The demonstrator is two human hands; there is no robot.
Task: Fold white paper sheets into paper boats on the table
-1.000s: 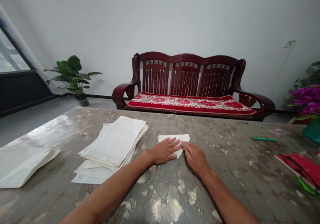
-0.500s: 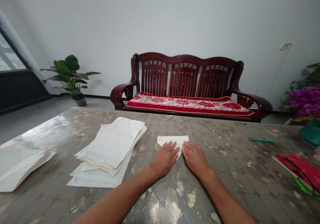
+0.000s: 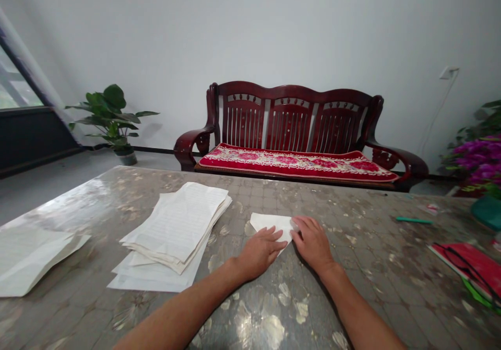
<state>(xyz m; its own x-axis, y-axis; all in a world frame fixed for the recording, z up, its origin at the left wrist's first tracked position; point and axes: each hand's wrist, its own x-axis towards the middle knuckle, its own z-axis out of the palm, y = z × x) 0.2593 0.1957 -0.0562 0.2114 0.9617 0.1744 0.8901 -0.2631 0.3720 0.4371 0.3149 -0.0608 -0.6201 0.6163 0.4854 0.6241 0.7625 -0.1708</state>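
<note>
A small folded white paper [image 3: 270, 220] lies on the table in front of me, its upper edge straight and its lower part narrowing toward a point. Flat across its lower left part rests my left hand [image 3: 261, 253], fingers stretched out and pressing it to the tabletop. My right hand [image 3: 314, 240] is at the paper's right corner, thumb and fingers bent and closed round that edge. The fingers of both hands cover part of the paper, so its full outline is hidden.
Left of my hands is a stack of written sheets [image 3: 180, 225], with more folded paper [image 3: 35, 256] at the far left. On the right lie a green pen [image 3: 414, 220], a red book [image 3: 475, 264] with dark glasses [image 3: 462, 261], and a teal flowerpot [image 3: 486, 213]. A wooden bench [image 3: 291, 125] stands beyond the table.
My right hand has shifted slightly right and its fingers have bent at the paper's corner. My left hand has slid a little right and toward me. The view has shifted slightly.
</note>
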